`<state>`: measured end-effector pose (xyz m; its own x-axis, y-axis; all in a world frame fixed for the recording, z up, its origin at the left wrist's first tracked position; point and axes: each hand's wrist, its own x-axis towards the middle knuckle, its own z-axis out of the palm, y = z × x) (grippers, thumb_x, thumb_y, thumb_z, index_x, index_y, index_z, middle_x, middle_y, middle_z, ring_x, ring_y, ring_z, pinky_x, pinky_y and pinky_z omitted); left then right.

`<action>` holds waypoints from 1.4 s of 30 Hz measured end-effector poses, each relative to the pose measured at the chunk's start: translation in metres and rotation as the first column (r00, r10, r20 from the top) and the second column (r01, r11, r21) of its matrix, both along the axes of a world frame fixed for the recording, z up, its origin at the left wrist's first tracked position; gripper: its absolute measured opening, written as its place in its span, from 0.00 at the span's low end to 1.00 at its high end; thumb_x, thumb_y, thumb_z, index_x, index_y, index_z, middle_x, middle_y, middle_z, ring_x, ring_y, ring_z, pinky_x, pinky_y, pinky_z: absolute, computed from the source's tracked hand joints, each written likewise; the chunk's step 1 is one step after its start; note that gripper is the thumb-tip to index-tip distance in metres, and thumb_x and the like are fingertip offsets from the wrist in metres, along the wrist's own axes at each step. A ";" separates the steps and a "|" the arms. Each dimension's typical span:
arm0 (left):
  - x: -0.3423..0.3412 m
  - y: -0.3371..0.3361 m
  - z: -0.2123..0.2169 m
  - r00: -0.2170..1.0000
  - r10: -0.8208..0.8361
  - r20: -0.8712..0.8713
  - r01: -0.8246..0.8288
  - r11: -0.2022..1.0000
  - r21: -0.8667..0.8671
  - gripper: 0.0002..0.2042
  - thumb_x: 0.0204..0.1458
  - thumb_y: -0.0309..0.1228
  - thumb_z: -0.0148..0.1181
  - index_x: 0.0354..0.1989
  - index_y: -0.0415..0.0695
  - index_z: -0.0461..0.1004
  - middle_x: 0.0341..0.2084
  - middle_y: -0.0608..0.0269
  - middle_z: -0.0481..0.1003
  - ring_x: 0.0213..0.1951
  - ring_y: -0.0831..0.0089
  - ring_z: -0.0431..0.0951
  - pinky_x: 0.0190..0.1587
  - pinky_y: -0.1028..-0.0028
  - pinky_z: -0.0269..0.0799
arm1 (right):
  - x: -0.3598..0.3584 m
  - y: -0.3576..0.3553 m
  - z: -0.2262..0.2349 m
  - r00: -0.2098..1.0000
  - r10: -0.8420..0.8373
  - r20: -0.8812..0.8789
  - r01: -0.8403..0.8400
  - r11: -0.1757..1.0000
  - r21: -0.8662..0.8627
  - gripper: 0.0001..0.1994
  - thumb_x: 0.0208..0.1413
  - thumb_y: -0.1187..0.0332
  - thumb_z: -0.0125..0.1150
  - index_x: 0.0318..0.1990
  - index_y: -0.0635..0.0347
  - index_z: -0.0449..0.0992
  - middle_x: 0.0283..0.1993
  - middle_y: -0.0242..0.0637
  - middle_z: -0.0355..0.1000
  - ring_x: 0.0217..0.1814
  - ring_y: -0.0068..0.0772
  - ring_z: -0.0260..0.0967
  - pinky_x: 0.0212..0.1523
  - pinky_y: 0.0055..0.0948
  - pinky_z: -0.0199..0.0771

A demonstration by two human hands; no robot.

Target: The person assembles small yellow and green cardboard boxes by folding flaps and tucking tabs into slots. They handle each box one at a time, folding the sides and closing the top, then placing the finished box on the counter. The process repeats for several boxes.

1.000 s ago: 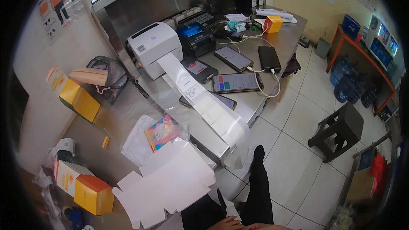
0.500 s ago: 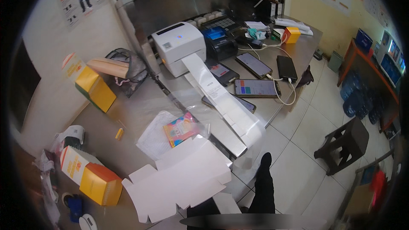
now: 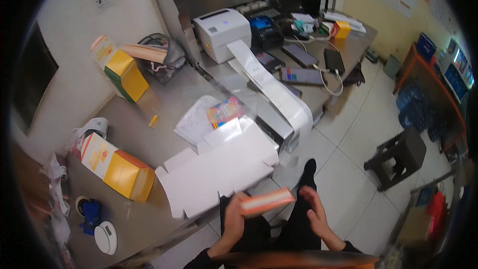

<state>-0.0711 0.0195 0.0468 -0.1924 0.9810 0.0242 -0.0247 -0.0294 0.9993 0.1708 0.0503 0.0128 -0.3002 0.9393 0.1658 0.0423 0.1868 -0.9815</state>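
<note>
Above my lap, my left hand (image 3: 234, 220) closes round one end of a slim orange-and-white box (image 3: 269, 202), blurred by motion. To the right of it, my right hand (image 3: 316, 214) is apart from the box, its fingers stretched out and holding nothing. Just beyond both hands, a flat, unfolded white carton (image 3: 219, 167) lies at the edge of the metal table (image 3: 149, 219). A pink and yellow packet (image 3: 225, 112) rests on white paper behind that carton.
Yellow-and-white cartons (image 3: 119, 167) stand on the left, near a white scale (image 3: 106, 237) and a blue tape dispenser (image 3: 90, 216). A label printer (image 3: 222, 35) trails a long paper strip (image 3: 271, 89). Several phones (image 3: 302, 75) with cables lie behind it. A dark stool (image 3: 398, 159) stands on the floor.
Both hands have come into view from the lower edge, the left one with the orange-and-white box. The whole view has shifted, so the table's things appear higher and slightly to the right.
</note>
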 end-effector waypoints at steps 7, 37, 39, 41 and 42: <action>0.023 -0.003 0.028 0.523 0.234 0.819 -0.221 0.966 -0.135 0.23 0.60 0.45 0.35 0.48 0.37 0.67 0.46 0.58 0.70 0.52 0.67 0.67 0.57 0.68 0.59 | 0.008 0.004 0.046 0.955 -0.033 0.296 -0.052 0.960 0.276 0.39 0.48 0.50 0.61 0.63 0.62 0.54 0.64 0.48 0.53 0.69 0.51 0.46 0.67 0.41 0.44; 0.059 -0.030 -0.040 0.422 -0.301 -0.855 0.675 0.734 0.075 0.12 0.57 0.35 0.50 0.44 0.41 0.72 0.49 0.59 0.67 0.61 0.62 0.59 0.62 0.40 0.37 | 0.028 -0.032 0.043 0.781 0.189 0.595 -0.465 0.812 0.353 0.09 0.46 0.69 0.66 0.36 0.54 0.74 0.42 0.31 0.75 0.40 0.26 0.73 0.40 0.27 0.68; 0.049 -0.032 -0.036 0.439 -0.388 -0.810 0.703 0.710 0.041 0.13 0.55 0.33 0.50 0.47 0.44 0.69 0.53 0.59 0.63 0.64 0.61 0.53 0.61 0.36 0.32 | 0.019 -0.035 0.038 0.759 0.186 0.624 -0.464 0.827 0.318 0.08 0.47 0.71 0.62 0.37 0.56 0.75 0.44 0.36 0.74 0.38 0.38 0.73 0.36 0.32 0.71; 0.038 -0.031 -0.033 0.352 -0.429 -0.832 0.734 0.678 -0.039 0.15 0.54 0.32 0.50 0.49 0.45 0.67 0.54 0.59 0.62 0.65 0.61 0.52 0.61 0.35 0.31 | 0.015 -0.037 0.039 0.743 0.213 0.634 -0.452 0.859 0.241 0.06 0.48 0.73 0.60 0.35 0.58 0.75 0.44 0.39 0.75 0.38 0.43 0.74 0.36 0.32 0.73; 0.033 -0.029 -0.032 0.253 -0.428 -0.868 0.742 0.662 -0.109 0.15 0.53 0.31 0.51 0.50 0.45 0.67 0.54 0.60 0.62 0.64 0.62 0.54 0.62 0.36 0.32 | 0.010 -0.039 0.040 0.785 0.186 0.591 -0.408 0.873 0.268 0.05 0.48 0.73 0.60 0.34 0.59 0.75 0.42 0.39 0.75 0.37 0.44 0.74 0.35 0.32 0.73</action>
